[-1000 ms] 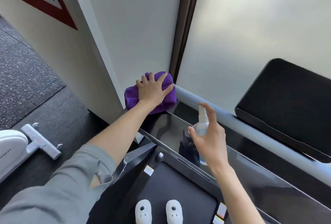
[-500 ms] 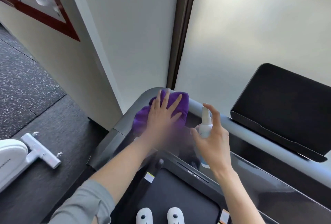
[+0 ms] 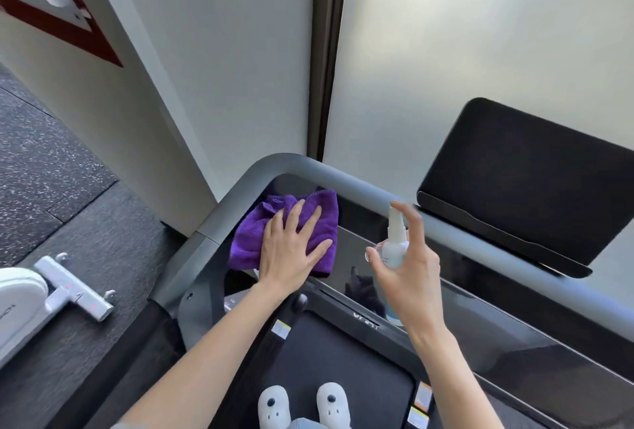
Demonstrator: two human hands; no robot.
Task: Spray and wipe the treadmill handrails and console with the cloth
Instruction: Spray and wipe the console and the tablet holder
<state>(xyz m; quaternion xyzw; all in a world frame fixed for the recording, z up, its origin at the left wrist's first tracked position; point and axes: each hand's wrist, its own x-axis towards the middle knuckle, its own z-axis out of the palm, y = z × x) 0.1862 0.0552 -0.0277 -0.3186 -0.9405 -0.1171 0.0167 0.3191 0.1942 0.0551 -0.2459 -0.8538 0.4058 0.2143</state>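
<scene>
Head view. The left hand point(image 3: 291, 250) lies flat, fingers straight and spread, pressing the purple cloth point(image 3: 254, 240) onto the glossy black console point(image 3: 480, 295) at its left end, just inside the bend of the grey handrail point(image 3: 360, 188). The right hand point(image 3: 408, 277) is curled round a small white spray bottle point(image 3: 394, 247), held upright with the forefinger raised over the nozzle; the bottle stands at about 3 o'clock from the cloth, near it but apart.

The governing relation: the long axes of console and handrail run together from the cloth toward 4 o'clock, passing beneath the bottle and below the dark tilted screen point(image 3: 525, 181). The unwiped length therefore appears to lie to the right of the left hand, and the right hand is the nearer to it. A sweep along that axis would probably meet the bottle hand unless it lifts. White shoes point(image 3: 302, 404) stand at 6 o'clock on the belt point(image 3: 343, 360).
</scene>
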